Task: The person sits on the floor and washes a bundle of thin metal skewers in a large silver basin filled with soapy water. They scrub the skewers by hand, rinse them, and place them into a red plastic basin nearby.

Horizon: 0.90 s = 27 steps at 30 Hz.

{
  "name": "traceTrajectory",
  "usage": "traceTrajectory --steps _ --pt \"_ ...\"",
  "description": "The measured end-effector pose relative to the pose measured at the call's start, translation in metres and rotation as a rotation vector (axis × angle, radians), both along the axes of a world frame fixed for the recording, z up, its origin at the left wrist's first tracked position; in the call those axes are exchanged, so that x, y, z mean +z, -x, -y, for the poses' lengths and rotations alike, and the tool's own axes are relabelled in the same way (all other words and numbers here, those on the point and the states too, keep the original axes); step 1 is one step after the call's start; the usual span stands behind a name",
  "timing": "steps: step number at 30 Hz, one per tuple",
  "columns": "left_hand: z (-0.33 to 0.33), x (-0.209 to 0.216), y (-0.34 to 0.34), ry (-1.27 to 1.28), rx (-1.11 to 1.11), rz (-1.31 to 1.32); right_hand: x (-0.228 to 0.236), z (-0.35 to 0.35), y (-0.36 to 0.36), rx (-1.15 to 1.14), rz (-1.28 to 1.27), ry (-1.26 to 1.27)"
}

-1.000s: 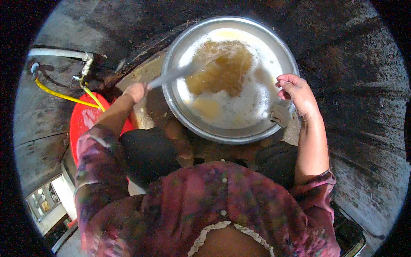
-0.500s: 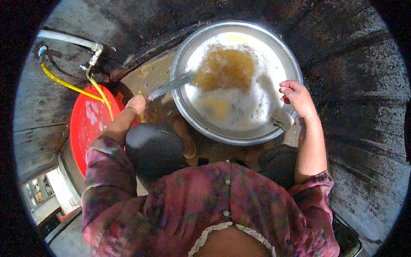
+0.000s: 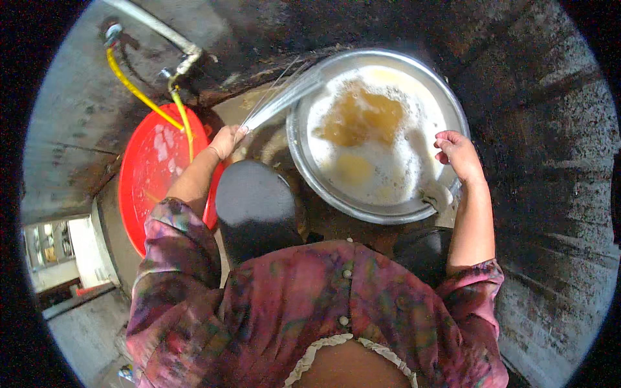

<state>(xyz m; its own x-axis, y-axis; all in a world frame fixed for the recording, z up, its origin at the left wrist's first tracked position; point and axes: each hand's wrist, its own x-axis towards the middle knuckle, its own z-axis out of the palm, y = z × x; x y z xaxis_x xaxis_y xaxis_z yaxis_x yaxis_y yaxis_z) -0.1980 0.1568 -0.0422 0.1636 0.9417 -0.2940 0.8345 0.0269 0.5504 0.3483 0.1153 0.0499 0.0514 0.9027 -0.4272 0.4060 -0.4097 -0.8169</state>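
My left hand (image 3: 229, 141) is closed around the end of a hose, most of which is hidden by my fingers and forearm. From it a fanned jet of water (image 3: 281, 98) shoots across to a large round metal basin (image 3: 299, 169). Inside the basin lies cloudy yellow-brown water (image 3: 365, 119) ringed with white foam (image 3: 414, 97). My right hand (image 3: 458, 155) hangs above the basin's right rim, fingers curled in, with nothing seen in them. Just below it, a pale soft lump (image 3: 438, 196), perhaps a cloth or sponge, rests on the rim.
A red plastic tub (image 3: 132, 194) with water stands at the left. A yellow hose (image 3: 139, 87) runs down from a tap (image 3: 173, 74) on a grey pipe (image 3: 158, 29). Dark stained walls (image 3: 537, 116) close in behind and at the right. My knee (image 3: 255, 194) sits between tub and basin.
My view has shifted, so tub and basin sit further right. My left hand has risen slightly, and the water jet now fans wider with thin stray streams. My right hand remains near the rim.
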Motion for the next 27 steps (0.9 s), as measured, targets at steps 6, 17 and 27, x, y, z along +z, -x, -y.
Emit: traceTrajectory --steps 6,17,27 --pt "0.044 0.076 0.020 -0.040 0.205 0.252 -0.003 -0.016 0.031 -0.026 -0.278 0.049" --pt "0.118 0.174 -0.094 -0.104 0.230 0.664 0.061 -0.004 0.178 0.417 -0.868 -0.048" --pt "0.162 0.143 -0.197 -0.153 0.319 0.952 0.090 0.010 0.192 -0.045 -1.205 -0.314"
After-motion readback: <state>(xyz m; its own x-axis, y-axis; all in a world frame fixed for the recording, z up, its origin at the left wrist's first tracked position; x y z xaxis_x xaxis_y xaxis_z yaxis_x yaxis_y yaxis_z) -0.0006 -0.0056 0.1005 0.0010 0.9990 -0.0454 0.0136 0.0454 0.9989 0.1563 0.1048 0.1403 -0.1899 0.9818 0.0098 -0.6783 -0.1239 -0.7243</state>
